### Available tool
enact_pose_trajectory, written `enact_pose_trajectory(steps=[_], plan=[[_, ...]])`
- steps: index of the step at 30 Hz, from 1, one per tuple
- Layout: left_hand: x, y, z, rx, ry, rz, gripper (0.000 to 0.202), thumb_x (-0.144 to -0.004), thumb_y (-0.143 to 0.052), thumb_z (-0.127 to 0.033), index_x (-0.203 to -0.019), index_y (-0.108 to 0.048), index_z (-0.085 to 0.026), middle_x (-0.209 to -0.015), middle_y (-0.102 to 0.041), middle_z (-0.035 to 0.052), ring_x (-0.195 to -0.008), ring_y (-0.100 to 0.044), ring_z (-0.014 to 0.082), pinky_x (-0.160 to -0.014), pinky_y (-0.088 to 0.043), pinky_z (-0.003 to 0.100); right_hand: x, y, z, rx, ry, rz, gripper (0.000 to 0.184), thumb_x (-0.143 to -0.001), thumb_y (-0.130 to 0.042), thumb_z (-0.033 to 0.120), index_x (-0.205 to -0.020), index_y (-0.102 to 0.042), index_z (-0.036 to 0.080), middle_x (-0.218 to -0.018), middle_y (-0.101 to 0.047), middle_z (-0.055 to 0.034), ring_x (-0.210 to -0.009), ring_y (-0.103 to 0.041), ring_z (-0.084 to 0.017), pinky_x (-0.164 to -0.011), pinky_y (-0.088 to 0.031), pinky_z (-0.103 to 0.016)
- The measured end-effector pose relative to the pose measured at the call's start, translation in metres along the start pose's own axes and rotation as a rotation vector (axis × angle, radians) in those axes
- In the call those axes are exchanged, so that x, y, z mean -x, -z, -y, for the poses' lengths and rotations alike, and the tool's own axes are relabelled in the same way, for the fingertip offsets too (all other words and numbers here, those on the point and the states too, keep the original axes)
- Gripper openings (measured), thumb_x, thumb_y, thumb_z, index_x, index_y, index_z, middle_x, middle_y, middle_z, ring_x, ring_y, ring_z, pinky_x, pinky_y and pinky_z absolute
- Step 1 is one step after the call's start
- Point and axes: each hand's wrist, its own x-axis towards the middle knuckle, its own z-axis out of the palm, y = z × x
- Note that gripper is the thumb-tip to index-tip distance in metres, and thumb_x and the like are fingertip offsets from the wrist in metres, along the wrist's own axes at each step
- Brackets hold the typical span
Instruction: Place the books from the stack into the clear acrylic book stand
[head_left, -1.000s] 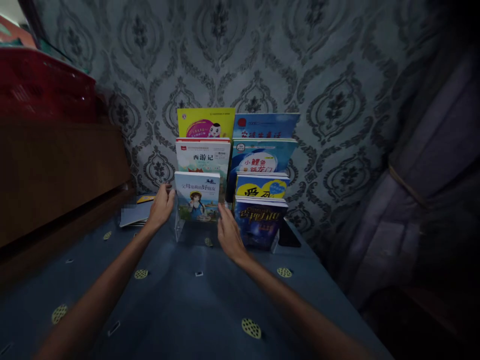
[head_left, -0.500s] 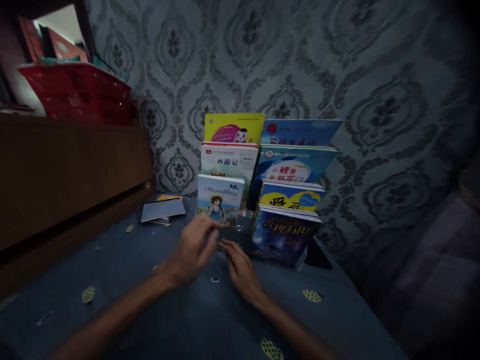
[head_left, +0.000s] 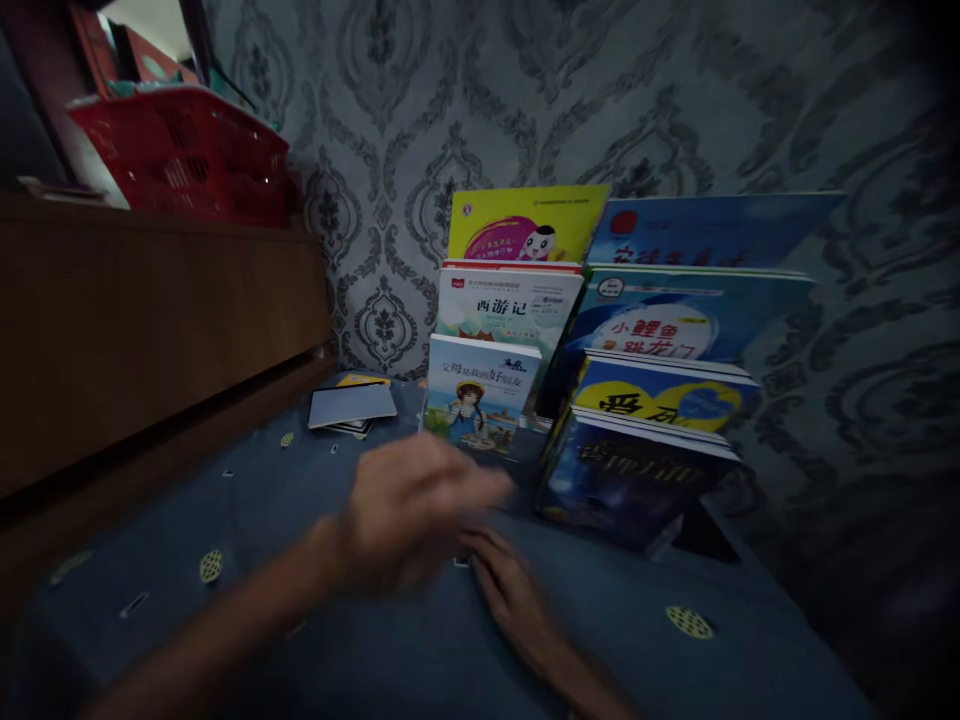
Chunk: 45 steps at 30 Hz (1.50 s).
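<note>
My left hand (head_left: 409,515) hovers above the blue cloth in front of a book with a girl on its cover (head_left: 480,398); it is smeared by motion, fingers pointing right. My right hand (head_left: 510,590) lies low on the cloth just below it, fingers stretched toward the clear rack's base, partly hidden by the left hand. Neither hand seems to hold anything. The rack carries two stepped rows of children's books, among them a yellow book (head_left: 525,222) at the back left and a dark blue book (head_left: 626,480) at the front right.
A few flat books (head_left: 351,405) lie on the blue patterned tablecloth (head_left: 225,600) left of the rack. A wooden cabinet (head_left: 150,320) stands on the left with a red basket (head_left: 187,150) on top. Patterned wallpaper (head_left: 420,120) is behind.
Both hands have left the sides of the front book and drawn back together over the cloth. The view has moved closer and shifted left, so the rack sits further right.
</note>
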Motion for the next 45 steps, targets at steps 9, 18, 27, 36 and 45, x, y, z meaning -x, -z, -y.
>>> enact_pose_trajectory(steps=[9,18,27,36,45], plan=[[-0.035,-0.001,0.155,-0.754,0.855,0.688,0.071,-0.084,-0.068,-0.023,-0.147,-0.038,-0.009,-0.153,-0.033,0.0318,-0.144,-0.028,0.0465,-0.107,-0.027,0.072,-0.001,0.009,0.004,-0.037,-0.017,0.117,0.033,-0.097,-0.045,0.022,-0.118,-0.07,0.024,-0.131,-0.065,-0.0108,-0.124,-0.061,-0.025,-0.105,-0.05,-0.046],[-0.013,0.021,0.202,-0.784,0.805,0.782,0.038,-0.095,-0.061,-0.035,-0.128,-0.056,-0.017,-0.13,-0.058,0.0106,-0.111,-0.061,0.0252,-0.092,-0.054,0.047,-0.005,0.014,0.012,-0.03,-0.025,0.157,0.033,-0.096,-0.045,0.019,-0.115,-0.071,0.022,-0.131,-0.065,-0.013,-0.122,-0.062,-0.026,-0.104,-0.051,-0.048],[-0.003,0.042,0.187,-0.746,0.698,0.811,0.027,-0.098,-0.051,-0.02,-0.122,-0.061,-0.013,-0.123,-0.065,0.0149,-0.115,-0.062,0.0277,-0.097,-0.05,0.044,-0.006,0.015,0.017,-0.025,-0.01,0.141,0.032,-0.093,-0.046,0.016,-0.112,-0.072,0.023,-0.128,-0.067,-0.0108,-0.12,-0.063,-0.025,-0.103,-0.052,-0.045],[0.052,0.064,0.114,-0.649,0.656,0.84,0.045,-0.093,-0.037,-0.009,-0.13,-0.059,-0.02,-0.131,-0.065,0.0125,-0.122,-0.061,0.0257,-0.1,-0.047,0.039,-0.005,0.017,0.02,-0.056,-0.003,0.165,0.031,-0.094,-0.046,0.017,-0.11,-0.072,0.022,-0.128,-0.066,-0.0111,-0.118,-0.063,-0.025,-0.102,-0.051,-0.046],[0.082,0.074,0.025,-0.539,0.586,0.963,0.051,-0.096,-0.031,-0.01,-0.142,-0.051,-0.02,-0.146,-0.053,0.0111,-0.13,-0.055,0.0245,-0.105,-0.045,0.038,0.004,0.023,0.033,-0.07,0.012,0.181,0.034,-0.091,-0.046,0.012,-0.11,-0.072,0.022,-0.126,-0.066,-0.0115,-0.117,-0.063,-0.024,-0.102,-0.05,-0.047]])
